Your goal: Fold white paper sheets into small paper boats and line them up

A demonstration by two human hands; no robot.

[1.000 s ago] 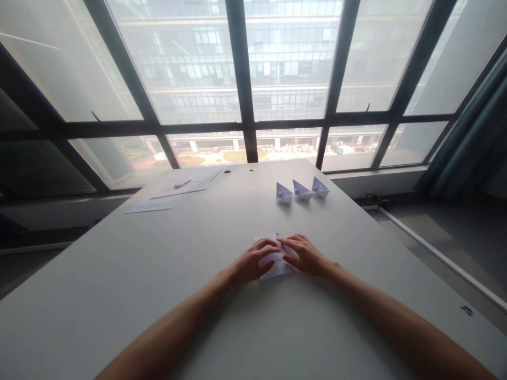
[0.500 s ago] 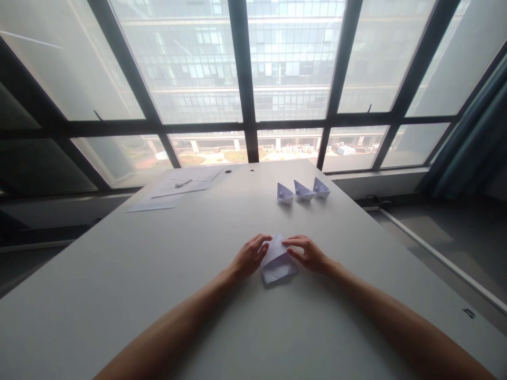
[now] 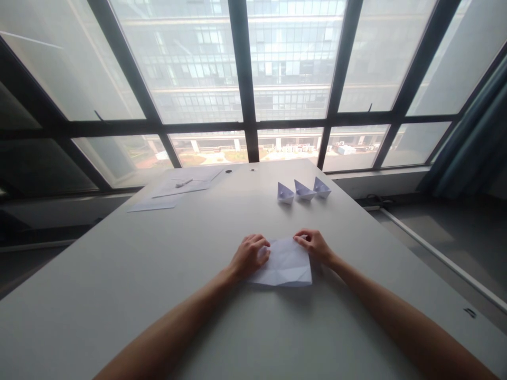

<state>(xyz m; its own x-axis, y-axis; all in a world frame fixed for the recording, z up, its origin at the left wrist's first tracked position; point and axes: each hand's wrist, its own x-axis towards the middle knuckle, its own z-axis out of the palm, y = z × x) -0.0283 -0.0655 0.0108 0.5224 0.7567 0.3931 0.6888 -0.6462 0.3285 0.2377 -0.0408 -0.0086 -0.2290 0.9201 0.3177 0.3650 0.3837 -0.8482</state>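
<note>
A creased white sheet of paper (image 3: 285, 261) lies spread on the table in front of me, with fold lines across it and a folded strip along its near edge. My left hand (image 3: 250, 256) is over its left side, fingers bent and closed on the paper. At the far right corner my right hand (image 3: 316, 246) pinches the paper between thumb and fingers. Beyond the hands, three folded paper boats stand in a row: the left boat (image 3: 285, 194), the middle boat (image 3: 304, 191) and the right boat (image 3: 322, 188).
The white table (image 3: 190, 248) reaches to the framed windows (image 3: 291, 68). Loose paper sheets (image 3: 164, 194) lie at the far left, with a small white object (image 3: 184, 183) on top. A dark curtain (image 3: 459, 142) hangs at right.
The folded paper has been opened out into a wider, flatter piece. My right hand has moved right with its far corner, while my left hand has stayed nearly in place.
</note>
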